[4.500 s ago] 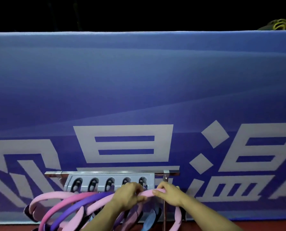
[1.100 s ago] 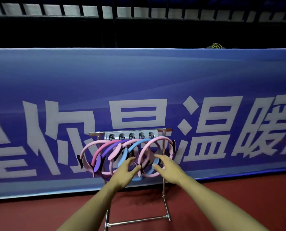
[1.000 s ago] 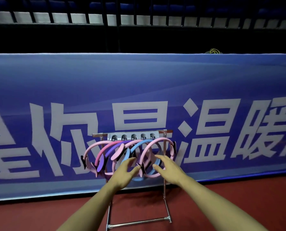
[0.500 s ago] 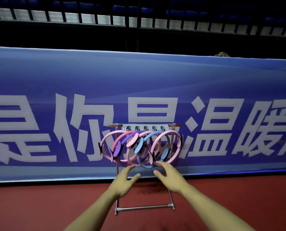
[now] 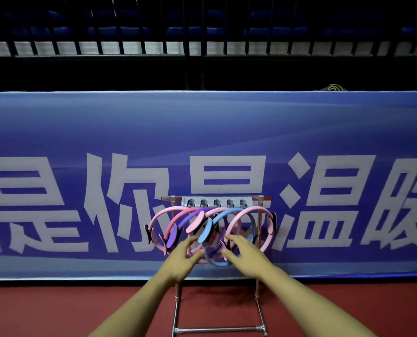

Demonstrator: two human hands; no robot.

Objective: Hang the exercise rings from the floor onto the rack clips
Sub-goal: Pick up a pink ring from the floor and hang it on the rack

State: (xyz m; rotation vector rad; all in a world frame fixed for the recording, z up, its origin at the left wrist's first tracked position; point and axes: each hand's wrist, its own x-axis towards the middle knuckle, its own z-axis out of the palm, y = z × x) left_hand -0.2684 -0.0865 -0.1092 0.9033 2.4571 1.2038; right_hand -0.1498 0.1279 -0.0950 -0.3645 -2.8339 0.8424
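Rings hang in an overlapping row from a small metal rack standing on the floor in front of the person. Several exercise rings are visible, in pale pink, hot pink, purple and blue, each with padded grips on its sides. They hang below a grey clip bar at the top of the rack, which carries a row of five dark clips. The rings overlap too much to say which clip holds which.

Both bare arms reach forward. The left hand and the right hand are held with fingers spread and fairly straight, gripping nothing. They sit in front of the lower parts of the rings; whether the fingertips touch them cannot be told.

No ring lies on the visible floor, so the hanging looks finished or very nearly so, with perhaps only steadying or straightening left. Floor outside the view cannot be judged.

The floor is dark red sports flooring. Directly behind the rack stands a long blue banner barrier printed with large white Chinese characters. Above it are a dark railing and dim rows of blue seats, suggesting an indoor arena.
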